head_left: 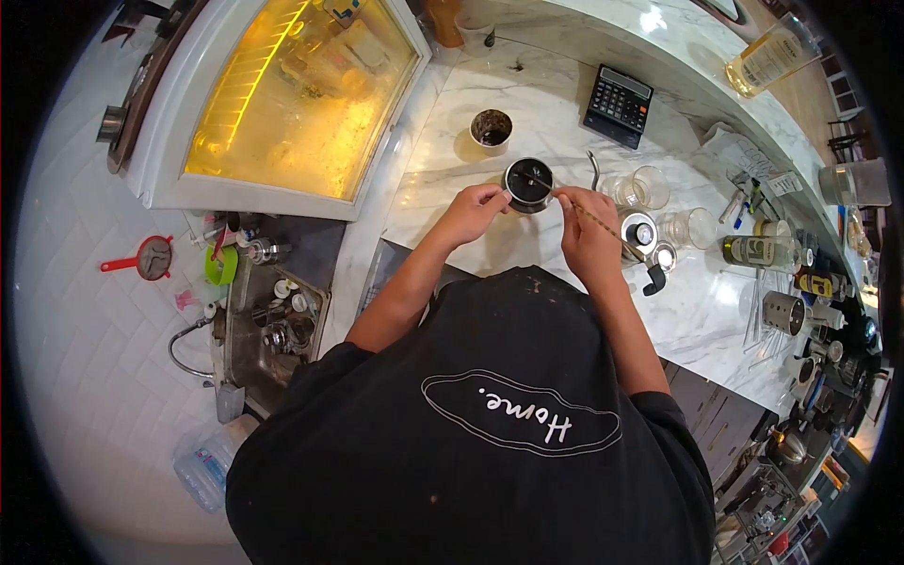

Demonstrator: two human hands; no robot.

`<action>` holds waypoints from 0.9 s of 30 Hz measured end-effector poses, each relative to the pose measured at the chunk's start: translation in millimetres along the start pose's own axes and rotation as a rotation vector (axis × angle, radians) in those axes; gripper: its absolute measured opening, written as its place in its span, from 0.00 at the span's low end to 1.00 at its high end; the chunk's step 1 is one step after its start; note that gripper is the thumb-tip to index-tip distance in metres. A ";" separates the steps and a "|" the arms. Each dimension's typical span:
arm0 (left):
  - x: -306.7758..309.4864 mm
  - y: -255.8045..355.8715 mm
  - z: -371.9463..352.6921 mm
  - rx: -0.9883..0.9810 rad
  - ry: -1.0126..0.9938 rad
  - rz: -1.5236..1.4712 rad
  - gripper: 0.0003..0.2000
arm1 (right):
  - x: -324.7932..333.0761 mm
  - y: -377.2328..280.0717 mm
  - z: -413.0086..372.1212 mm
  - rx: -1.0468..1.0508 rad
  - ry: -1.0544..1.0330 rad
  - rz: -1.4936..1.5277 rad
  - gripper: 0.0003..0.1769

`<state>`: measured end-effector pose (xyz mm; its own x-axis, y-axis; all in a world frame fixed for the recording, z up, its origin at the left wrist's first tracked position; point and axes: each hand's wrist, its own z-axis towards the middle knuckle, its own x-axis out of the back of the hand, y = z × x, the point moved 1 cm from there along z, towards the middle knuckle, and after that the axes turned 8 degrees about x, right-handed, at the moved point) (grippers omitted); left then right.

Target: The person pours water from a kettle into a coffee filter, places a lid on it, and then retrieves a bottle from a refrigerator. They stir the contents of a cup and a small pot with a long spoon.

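Note:
My left hand (474,215) has its fingers closed on the rim of a round metal cup (508,191) at the near edge of the counter. Dark liquid (525,179) fills the cup's opening. In my right hand (589,235) is a long bar spoon (597,221) with a twisted handle; its lower end dips into the liquid. Beyond the cup stands a paper cup (491,128) with dark wet contents. Close to the right hand is a gooseneck kettle (640,232) with a black handle, partly hidden by the hand.
Glass jars (692,229) stand right of the kettle. A black calculator (619,105) lies farther back. Left are a yellow-lit glass-fronted cabinet (301,104) and a sink (254,315) holding dishes. Bottles (753,250) and utensils crowd the right; a tall bottle (767,61) stands on the raised ledge.

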<state>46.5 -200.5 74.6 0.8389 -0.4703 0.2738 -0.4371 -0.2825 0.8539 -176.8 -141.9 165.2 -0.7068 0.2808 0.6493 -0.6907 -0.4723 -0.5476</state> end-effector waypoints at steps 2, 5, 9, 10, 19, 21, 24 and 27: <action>1.0 5.8 -3.4 0.037 -0.016 0.004 0.17 | -0.2 2.5 1.4 -0.019 0.003 -0.011 0.04; -0.7 6.9 -5.8 0.010 -0.011 -0.041 0.18 | 7.3 -1.5 -2.7 -0.032 0.043 -0.059 0.06; 0.7 6.4 -6.0 0.014 -0.045 -0.064 0.18 | 2.8 -12.9 -3.6 -0.013 0.013 -0.067 0.07; 0.9 6.6 -4.6 0.009 -0.057 -0.070 0.18 | 0.1 -13.3 -1.7 -0.011 0.017 -0.073 0.07; 9.9 1.9 6.2 0.000 -0.183 -0.026 0.18 | 1.7 -26.0 -3.9 -0.039 -0.003 -0.105 0.06; 13.0 4.9 8.7 -0.004 -0.218 -0.007 0.18 | -4.2 -29.5 -0.9 -0.070 -0.004 -0.097 0.06; 16.3 8.1 9.7 -0.023 -0.270 0.000 0.19 | -7.3 -23.5 -4.3 -0.135 0.029 -0.143 0.05; 17.5 2.3 13.6 -0.037 -0.321 -0.005 0.19 | 1.7 -31.7 -12.9 -0.180 0.063 -0.161 0.07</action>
<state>55.7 -220.8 75.3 0.6932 -0.7104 0.1215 -0.4164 -0.2571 0.8721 -158.1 -115.7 176.9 -0.5896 0.3949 0.7046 -0.8073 -0.2628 -0.5284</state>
